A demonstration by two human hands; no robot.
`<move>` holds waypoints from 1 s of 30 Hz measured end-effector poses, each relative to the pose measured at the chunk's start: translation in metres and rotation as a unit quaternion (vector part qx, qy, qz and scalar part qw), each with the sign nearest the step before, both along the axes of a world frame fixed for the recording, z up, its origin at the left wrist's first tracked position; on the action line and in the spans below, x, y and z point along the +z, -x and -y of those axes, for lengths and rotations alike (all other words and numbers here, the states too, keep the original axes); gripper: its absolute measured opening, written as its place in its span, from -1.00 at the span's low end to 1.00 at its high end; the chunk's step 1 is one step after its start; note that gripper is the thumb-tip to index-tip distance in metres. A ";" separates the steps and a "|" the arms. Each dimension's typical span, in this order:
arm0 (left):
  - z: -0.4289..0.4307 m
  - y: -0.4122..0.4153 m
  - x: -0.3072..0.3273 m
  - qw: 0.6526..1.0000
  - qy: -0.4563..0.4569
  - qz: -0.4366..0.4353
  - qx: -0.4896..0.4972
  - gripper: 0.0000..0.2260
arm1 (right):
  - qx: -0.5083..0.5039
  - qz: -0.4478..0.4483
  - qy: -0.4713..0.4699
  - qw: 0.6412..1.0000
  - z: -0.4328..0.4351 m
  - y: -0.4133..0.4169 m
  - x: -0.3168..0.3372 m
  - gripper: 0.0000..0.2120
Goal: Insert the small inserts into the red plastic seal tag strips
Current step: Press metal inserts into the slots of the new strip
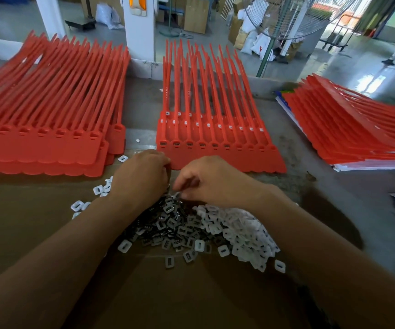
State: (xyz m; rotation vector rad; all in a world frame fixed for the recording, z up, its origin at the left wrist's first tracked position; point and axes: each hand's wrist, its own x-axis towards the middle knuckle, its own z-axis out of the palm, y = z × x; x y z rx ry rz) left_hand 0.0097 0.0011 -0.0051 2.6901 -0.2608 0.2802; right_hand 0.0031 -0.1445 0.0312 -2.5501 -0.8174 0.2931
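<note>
Nearest to us, the cardboard sheet (49, 245) carries the small inserts (175, 226) in one heap, dark ones on the left and white ones (241, 233) spilling towards its right edge. They look light, stiff and a bit slippery, so each is best pinched by its outer edges, one at a time, with the slot kept clear.

Over the far side of the heap, the right hand (215, 181) has its fingers curled down, thumb and forefinger tips meeting just above the dark pieces. Whether an insert sits between them, I cannot tell. The left hand (141, 176) is knuckles-up with its fingers tucked under, right at the near left corner of the middle strip (227, 160). What it grips, if anything, is hidden.

That middle strip lies just past the cardboard's far edge. Its near row of sockets shows dark inserts on the left and looks unfilled on the right, so I'd judge the row is partway done. The tags are thin, flexible plastic; steady the flat tag end when pressing.

Farther out, the left stack (44, 138) and the right stack (348, 129) of red strips flank it.
</note>
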 end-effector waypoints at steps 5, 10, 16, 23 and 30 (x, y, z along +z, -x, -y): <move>0.001 0.001 0.001 1.000 -0.001 -0.004 0.006 -0.76 | -0.004 0.014 0.023 1.000 -0.008 0.000 -0.006 -0.79; 0.001 0.001 0.001 1.000 -0.007 -0.012 0.005 -0.75 | -0.009 0.015 0.016 1.000 -0.008 0.003 -0.005 -0.86; 0.001 0.002 0.001 1.000 -0.002 -0.011 0.004 -0.74 | 0.008 0.017 0.042 0.999 -0.008 0.003 -0.006 -0.88; 0.002 0.003 0.002 1.000 -0.008 -0.010 0.003 -0.74 | 0.015 0.001 0.076 0.997 -0.006 0.000 -0.005 -0.95; 0.001 0.003 0.001 1.000 -0.003 -0.006 0.000 -0.74 | -0.048 -0.057 -0.014 0.997 0.007 0.001 -0.007 -0.84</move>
